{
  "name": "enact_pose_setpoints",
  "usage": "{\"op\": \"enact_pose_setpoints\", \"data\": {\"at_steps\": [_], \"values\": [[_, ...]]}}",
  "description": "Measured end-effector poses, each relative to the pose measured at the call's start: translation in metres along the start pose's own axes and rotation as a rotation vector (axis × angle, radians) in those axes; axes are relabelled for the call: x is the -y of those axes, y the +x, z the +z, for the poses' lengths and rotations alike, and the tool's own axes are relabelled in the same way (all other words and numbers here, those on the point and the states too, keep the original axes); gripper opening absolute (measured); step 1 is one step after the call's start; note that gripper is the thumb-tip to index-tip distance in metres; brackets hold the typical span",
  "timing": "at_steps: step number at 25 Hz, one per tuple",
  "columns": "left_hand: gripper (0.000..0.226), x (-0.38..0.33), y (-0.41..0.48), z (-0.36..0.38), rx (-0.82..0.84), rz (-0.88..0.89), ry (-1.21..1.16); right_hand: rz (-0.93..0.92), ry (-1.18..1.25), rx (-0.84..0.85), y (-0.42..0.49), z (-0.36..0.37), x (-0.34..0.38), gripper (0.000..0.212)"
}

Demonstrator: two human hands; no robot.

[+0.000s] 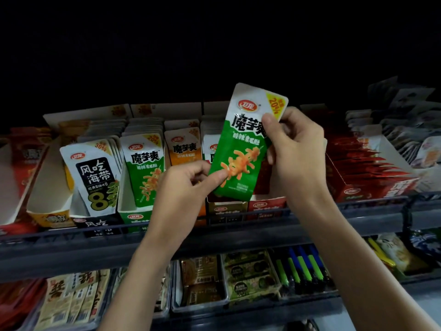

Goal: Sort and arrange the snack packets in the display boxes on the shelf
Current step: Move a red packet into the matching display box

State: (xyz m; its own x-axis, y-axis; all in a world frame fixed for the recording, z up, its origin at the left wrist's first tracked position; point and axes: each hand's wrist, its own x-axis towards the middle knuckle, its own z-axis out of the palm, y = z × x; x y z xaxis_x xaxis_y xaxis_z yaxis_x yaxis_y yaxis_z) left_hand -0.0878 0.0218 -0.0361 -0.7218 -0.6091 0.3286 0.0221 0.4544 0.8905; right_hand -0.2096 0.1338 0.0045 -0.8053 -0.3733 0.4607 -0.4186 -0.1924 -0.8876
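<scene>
A green and white snack packet [243, 149] is held up in front of the upper shelf, tilted a little to the right. My right hand [296, 151] grips its upper right edge with the thumb over the print. My left hand [188, 185] pinches its lower left corner. Behind, display boxes stand in a row: a green box [136, 217] with matching green packets [146, 168], an orange packet row [182, 149], and a black and white seaweed packet [93, 175] in its box. The box right behind the held packet is mostly hidden.
A red display box [372, 187] with red packets stands at the right, and an open white and yellow box [47, 199] at the left. The dark shelf rail [71, 244] runs across. Lower trays hold brown packets [202, 280], green and blue sticks [303, 266] and cream packets [71, 297].
</scene>
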Motion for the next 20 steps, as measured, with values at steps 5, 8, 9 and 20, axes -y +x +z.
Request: {"op": "enact_pose_setpoints", "data": {"at_steps": [5,8,9,20], "values": [[0.041,-0.006,-0.001,-0.005,0.135,-0.038,-0.215,0.177,0.165,0.040,0.005,-0.004,-0.005,0.017],[0.033,-0.003,-0.001,-0.007,0.134,-0.062,-0.217,0.169,0.141,0.058,0.003,-0.001,-0.004,0.016],[0.035,-0.001,0.000,-0.008,0.116,-0.055,-0.216,0.166,0.142,0.060,0.002,0.000,-0.004,0.016],[0.020,0.019,-0.003,-0.049,-0.106,-0.033,0.037,-0.028,-0.057,0.250,-0.002,0.034,0.010,0.010]]}}
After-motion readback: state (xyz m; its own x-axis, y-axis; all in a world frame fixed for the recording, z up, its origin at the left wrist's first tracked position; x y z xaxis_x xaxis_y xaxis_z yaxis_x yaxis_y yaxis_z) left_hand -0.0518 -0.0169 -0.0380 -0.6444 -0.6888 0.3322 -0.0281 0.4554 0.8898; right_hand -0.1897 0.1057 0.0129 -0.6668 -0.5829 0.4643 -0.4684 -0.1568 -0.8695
